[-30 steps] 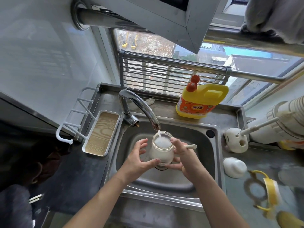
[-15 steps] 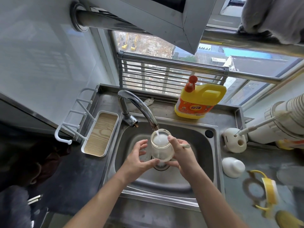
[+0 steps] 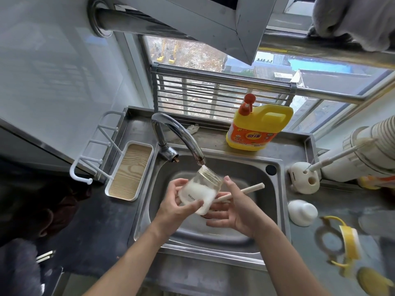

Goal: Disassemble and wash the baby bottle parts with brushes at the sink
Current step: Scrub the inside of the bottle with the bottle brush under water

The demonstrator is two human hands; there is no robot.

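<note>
A clear glass baby bottle (image 3: 201, 191), foamy inside, is tilted with its open threaded mouth up under the faucet spout (image 3: 199, 160), where a thin stream of water meets the rim. My left hand (image 3: 177, 208) grips the bottle's body from the left. My right hand (image 3: 235, 214) lies palm up to its right, fingers stretched under the bottle's base. A cream brush handle (image 3: 252, 188) is tucked between that hand's thumb and palm and sticks out to the right. The brush head is hidden.
All of this is over the steel sink (image 3: 280, 210). A yellow detergent jug (image 3: 256, 129) stands behind the sink. On the right counter are a white brush holder (image 3: 303, 180), a white dome cap (image 3: 301, 212) and a yellow handled collar (image 3: 346, 242). A wood-lined tray (image 3: 130, 169) sits at the left.
The bottle stood upright under the water with both hands around it. Now it is tilted, its mouth up toward the spout, and my right hand has opened out beneath it.
</note>
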